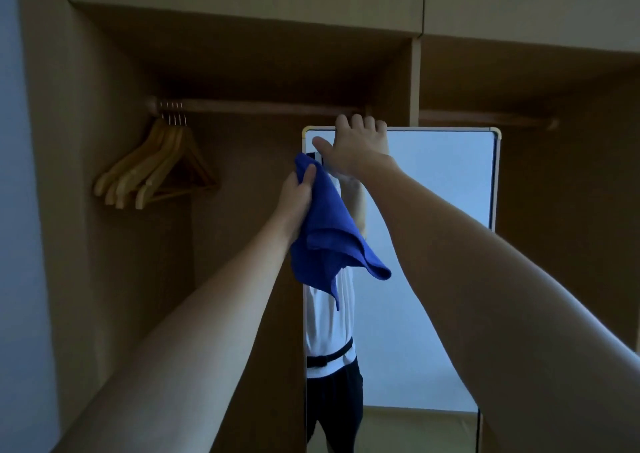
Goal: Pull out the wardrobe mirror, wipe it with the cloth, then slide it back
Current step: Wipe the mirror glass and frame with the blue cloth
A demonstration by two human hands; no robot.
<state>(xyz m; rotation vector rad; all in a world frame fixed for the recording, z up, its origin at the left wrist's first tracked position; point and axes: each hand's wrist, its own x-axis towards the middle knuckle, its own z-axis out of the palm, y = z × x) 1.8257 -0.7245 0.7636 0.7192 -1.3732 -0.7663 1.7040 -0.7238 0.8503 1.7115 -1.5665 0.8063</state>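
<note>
— Right hand point(356, 146)?
— Up at the top edge of the mirror point(433, 244), fingers point(362, 123) slightly spread and hooked over the frame, thumb stretched out to the left across the glass, pointing toward the top left corner.

— And the left hand point(298, 194)?
— Lower, just below that thumb, gripping the blue cloth point(329, 234). Thumb pressed on the front of the fabric; other fingers hidden behind it, so cannot tell how spread.

— Cloth hanging how?
— Bunched at the grip, draped down and to the right of the left-hand fingers, loose folds over the left part of the glass. Touching the glass or only in front of it: cannot tell.

— Mirror itself?
— Tall, upright, pale frame with yellowish corner caps, standing out from the wardrobe point(242, 71), face toward the camera. Under the right fingers, a reflection of a white top and dark trousers.

— Anything else nearby?
— Wooden hangers point(156, 165) bunched on the rail point(263, 106), well to the left of both hands. Rail just above the right fingertips.
</note>
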